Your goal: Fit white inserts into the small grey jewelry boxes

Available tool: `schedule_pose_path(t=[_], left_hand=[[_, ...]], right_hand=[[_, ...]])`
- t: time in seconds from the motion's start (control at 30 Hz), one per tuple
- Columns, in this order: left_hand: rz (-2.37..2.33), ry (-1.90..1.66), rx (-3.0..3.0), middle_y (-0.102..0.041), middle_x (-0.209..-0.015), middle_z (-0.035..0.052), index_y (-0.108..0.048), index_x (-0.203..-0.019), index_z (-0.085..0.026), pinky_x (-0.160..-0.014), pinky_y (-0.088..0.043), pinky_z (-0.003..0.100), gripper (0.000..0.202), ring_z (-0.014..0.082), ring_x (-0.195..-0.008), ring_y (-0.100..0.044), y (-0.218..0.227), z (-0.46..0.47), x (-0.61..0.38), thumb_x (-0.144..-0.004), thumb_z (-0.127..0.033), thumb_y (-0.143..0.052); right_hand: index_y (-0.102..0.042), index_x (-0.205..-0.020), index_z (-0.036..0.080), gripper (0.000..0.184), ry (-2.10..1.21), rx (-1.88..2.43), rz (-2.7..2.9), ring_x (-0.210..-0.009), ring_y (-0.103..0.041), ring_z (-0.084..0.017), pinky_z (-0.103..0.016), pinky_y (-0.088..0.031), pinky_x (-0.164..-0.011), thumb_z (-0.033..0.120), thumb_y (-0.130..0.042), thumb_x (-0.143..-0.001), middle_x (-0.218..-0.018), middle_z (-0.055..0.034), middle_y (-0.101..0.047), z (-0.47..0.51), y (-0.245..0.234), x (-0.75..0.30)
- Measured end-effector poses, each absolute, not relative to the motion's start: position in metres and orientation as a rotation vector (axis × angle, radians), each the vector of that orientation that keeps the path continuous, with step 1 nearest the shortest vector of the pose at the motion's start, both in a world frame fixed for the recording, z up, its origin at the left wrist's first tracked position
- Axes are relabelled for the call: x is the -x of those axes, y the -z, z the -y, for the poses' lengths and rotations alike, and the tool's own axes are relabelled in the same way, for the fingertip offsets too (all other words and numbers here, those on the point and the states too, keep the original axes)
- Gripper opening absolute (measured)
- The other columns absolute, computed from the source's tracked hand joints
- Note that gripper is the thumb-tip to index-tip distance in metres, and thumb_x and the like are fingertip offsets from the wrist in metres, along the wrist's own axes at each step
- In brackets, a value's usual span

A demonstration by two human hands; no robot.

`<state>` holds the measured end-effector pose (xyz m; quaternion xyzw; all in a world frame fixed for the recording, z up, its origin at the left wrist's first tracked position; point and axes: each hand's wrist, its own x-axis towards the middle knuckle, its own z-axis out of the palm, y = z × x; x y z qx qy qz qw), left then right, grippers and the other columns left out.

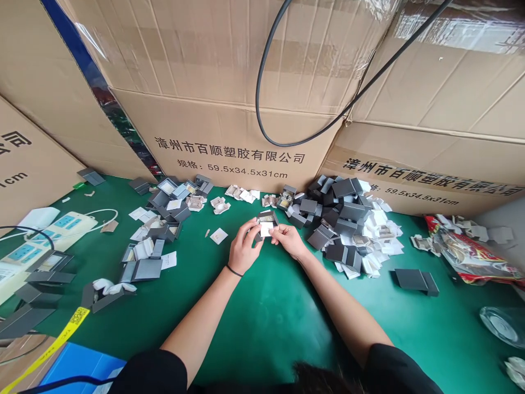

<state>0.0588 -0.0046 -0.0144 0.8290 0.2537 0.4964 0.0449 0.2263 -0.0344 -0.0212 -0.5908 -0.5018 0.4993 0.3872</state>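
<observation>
Near the middle of the green table, my left hand [243, 250] is closed on the left side of a small dark grey box [268, 216], whose inside faces up. My right hand [289, 239] pinches a small white card [266, 229] at the box's near edge. Part of the box is hidden behind the card and my fingers. A square white card [219, 236] lies flat to the left of my left hand. Right of my hands rises a heap of dark grey boxes [348, 210] mixed with white paper pieces [379, 235].
Several opened grey boxes [147, 269] are scattered at left, beside a power strip [61, 232]. Large cardboard cartons [229, 131] stand along the back, with a black cable [259, 104] looping in front. At right are a lone grey box [414, 280], a red plastic bag [463, 254] and a clear round container [502, 325].
</observation>
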Motion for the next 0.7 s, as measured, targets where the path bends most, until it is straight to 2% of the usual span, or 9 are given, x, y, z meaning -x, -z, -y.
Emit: schedule_pose_path(t=[0.13,0.3,0.43,0.53,0.7], left_hand=[[-0.945,-1.596,-2.299,-0.048,-0.114,0.0114,-0.044,-0.114,-0.017,-0.096,-0.044,0.033,0.041,0.0190,-0.114,-0.046,0.011,0.002,-0.057,-0.077,-0.014,-0.059],[-1.056,-1.507,-1.688,-0.044,-0.118,0.0117,-0.041,-0.114,-0.016,-0.086,-0.049,0.029,0.051,0.0205,-0.114,-0.045,0.017,-0.005,-0.055,-0.071,-0.025,-0.067],[-0.989,-1.355,-1.287,-0.043,-0.115,0.0123,-0.032,-0.122,-0.016,-0.088,-0.047,0.030,0.067,0.0194,-0.107,-0.050,0.023,-0.007,-0.056,-0.068,-0.029,-0.068],[-0.937,-1.236,-1.306,-0.041,-0.114,0.0114,-0.034,-0.127,-0.016,-0.089,-0.047,0.030,0.071,0.0191,-0.104,-0.052,0.026,-0.005,-0.058,-0.067,-0.031,-0.069],[-0.849,-1.061,-1.384,-0.040,-0.119,0.0127,-0.045,-0.125,-0.015,-0.090,-0.046,0.031,0.065,0.0227,-0.109,-0.049,0.024,-0.003,-0.057,-0.067,-0.031,-0.070]], right_hand=[[-0.040,-0.088,-0.002,0.090,-1.253,1.529,1.313,-0.056,-0.034,0.008,-0.002,-0.032,-0.057,0.084,-0.037,-0.060,-0.075,-0.0061,-0.045,0.034,0.020,-0.229],[-0.039,-0.098,0.001,0.090,-1.101,1.545,1.319,-0.066,-0.038,0.010,0.000,-0.035,-0.064,0.084,-0.032,-0.065,-0.085,-0.0051,-0.047,0.034,0.027,-0.219],[-0.041,-0.096,0.001,0.078,-0.902,1.607,1.290,-0.066,-0.033,0.013,0.003,-0.027,-0.061,0.075,-0.031,-0.073,-0.082,-0.0033,-0.046,0.038,0.031,-0.209],[-0.043,-0.098,0.001,0.070,-0.809,1.619,1.289,-0.069,-0.032,0.013,0.005,-0.026,-0.065,0.067,-0.033,-0.077,-0.083,-0.0027,-0.045,0.041,0.032,-0.207],[-0.039,-0.102,0.002,0.066,-0.838,1.552,1.330,-0.071,-0.034,0.013,0.004,-0.029,-0.068,0.064,-0.031,-0.079,-0.083,-0.0029,-0.045,0.043,0.033,-0.210]])
